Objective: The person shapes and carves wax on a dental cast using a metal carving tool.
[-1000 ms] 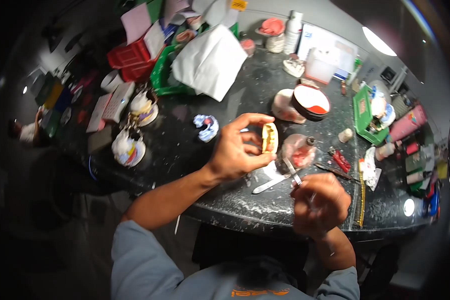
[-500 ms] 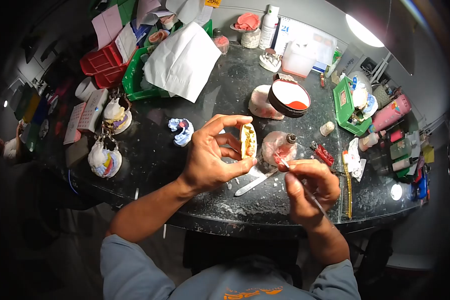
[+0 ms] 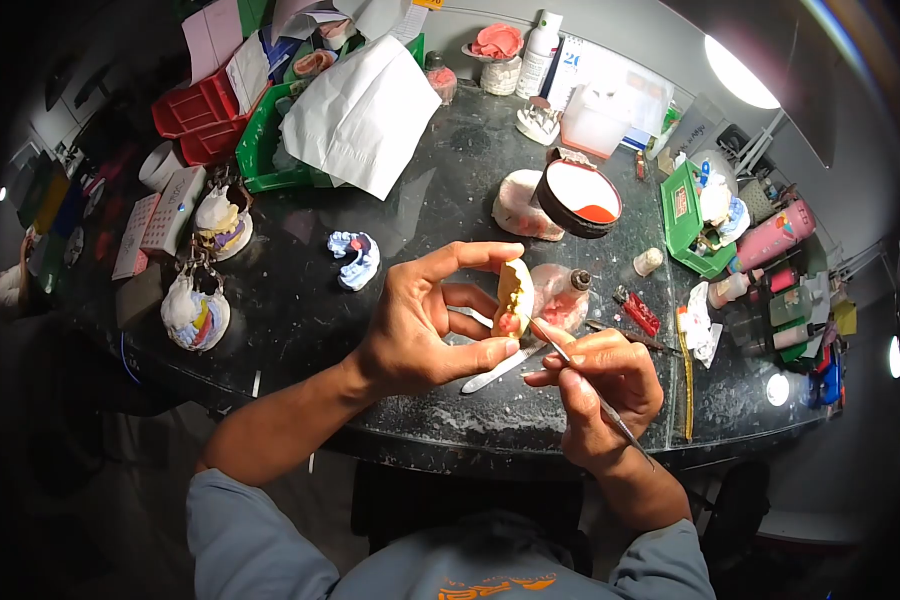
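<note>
Between thumb and fingers, my left hand [image 3: 420, 320] grips a yellowish dental model [image 3: 514, 298] by its ends, raised above the bench. Pink material shows on the model's lower part. My right hand [image 3: 610, 395] pinches a thin metal tool [image 3: 610, 412], whose tip is close to the model's lower right edge; whether they touch I cannot tell. Behind the model stands a small flame-type glass bottle [image 3: 560, 296] with a dark neck and pinkish contents. A white-handled knife or spatula [image 3: 490, 378] lies on the bench below the model.
A blue dental cast [image 3: 355, 262] lies on the dark bench [image 3: 440, 420], left of my hands. Behind are a round open tin [image 3: 578, 195] and a paper-covered green tray [image 3: 260, 150]. Articulated models [image 3: 198, 312] stand at left; another green tray [image 3: 682, 222] is at right.
The tool tip has moved from near the glass bottle to the dental model. My left hand has turned the model slightly and still grips it.
</note>
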Demonstrator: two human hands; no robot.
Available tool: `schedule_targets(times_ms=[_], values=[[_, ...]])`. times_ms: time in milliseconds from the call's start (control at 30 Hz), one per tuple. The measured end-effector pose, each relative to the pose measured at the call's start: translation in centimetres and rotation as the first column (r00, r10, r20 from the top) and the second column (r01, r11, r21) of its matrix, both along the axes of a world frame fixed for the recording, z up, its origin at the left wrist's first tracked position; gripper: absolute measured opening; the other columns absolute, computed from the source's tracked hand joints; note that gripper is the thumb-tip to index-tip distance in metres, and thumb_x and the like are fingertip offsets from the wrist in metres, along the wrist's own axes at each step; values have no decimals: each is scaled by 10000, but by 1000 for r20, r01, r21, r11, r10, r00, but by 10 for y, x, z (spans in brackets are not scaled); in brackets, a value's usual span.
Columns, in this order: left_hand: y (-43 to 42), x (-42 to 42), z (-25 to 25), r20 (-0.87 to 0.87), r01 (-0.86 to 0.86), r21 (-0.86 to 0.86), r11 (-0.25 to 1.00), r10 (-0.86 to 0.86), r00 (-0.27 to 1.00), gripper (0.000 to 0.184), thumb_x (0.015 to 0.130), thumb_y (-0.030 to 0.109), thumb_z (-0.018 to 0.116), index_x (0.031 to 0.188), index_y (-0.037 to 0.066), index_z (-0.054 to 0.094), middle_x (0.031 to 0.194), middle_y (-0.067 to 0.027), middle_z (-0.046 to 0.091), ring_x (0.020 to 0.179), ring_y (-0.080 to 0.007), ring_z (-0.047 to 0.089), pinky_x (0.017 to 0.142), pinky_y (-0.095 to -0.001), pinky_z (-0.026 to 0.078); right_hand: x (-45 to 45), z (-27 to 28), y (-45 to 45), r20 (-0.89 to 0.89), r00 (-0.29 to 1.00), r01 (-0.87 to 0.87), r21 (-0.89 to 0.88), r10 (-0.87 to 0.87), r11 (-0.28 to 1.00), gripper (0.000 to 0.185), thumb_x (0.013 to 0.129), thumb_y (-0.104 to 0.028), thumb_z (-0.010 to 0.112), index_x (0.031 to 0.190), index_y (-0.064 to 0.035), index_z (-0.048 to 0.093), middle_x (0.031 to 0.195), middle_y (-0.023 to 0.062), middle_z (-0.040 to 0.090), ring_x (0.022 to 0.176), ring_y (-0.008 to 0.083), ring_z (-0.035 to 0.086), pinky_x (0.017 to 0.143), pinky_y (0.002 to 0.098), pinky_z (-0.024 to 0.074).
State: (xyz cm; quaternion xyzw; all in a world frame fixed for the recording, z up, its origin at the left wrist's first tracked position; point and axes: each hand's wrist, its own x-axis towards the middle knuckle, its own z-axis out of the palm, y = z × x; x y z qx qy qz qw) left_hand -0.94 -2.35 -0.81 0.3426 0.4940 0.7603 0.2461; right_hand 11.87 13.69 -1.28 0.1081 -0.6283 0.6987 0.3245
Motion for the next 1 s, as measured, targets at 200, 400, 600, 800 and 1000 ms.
schedule_targets(times_ms=[200,400,600,800,1000], values=[[1,0,-2,113,77,36,996,-80,990,681,778,-102,744,1392,-64,453,1235,-151,562,968,-190,677,812,-290,623,1,-2,4,-20,1000,13,167,-10,986,84,894,93,542,973,68,531,914,187,589,868,248,694,781,408,647],[1,-1,-5,135,111,55,992,-118,984,684,795,-90,746,1404,-64,436,1241,-155,555,1003,-200,668,826,-287,618,0,-2,1,-62,998,42,179,-32,983,118,861,129,556,959,66,544,879,190,618,823,233,702,877,490,590],[0,-4,-4,176,143,34,989,-147,973,693,791,-81,758,1405,-62,437,1238,-156,557,1007,-210,673,834,-296,618,-1,-5,4,-119,992,63,296,-29,953,134,869,134,536,985,67,531,911,197,596,872,264,702,797,411,626],[2,-4,-5,196,125,30,992,-129,972,689,769,-79,783,1368,-29,445,1206,-152,570,999,-219,680,834,-307,619,1,-4,4,-92,995,76,321,-49,944,132,886,132,516,1002,68,519,950,197,580,884,262,703,729,342,657],[4,-5,-8,179,21,-23,1000,-17,984,729,732,-96,814,1346,4,434,1249,-183,582,1012,-220,682,864,-332,615,0,-2,4,-7,976,214,178,-216,961,139,880,130,581,990,54,544,908,184,638,818,215,707,733,315,588]])
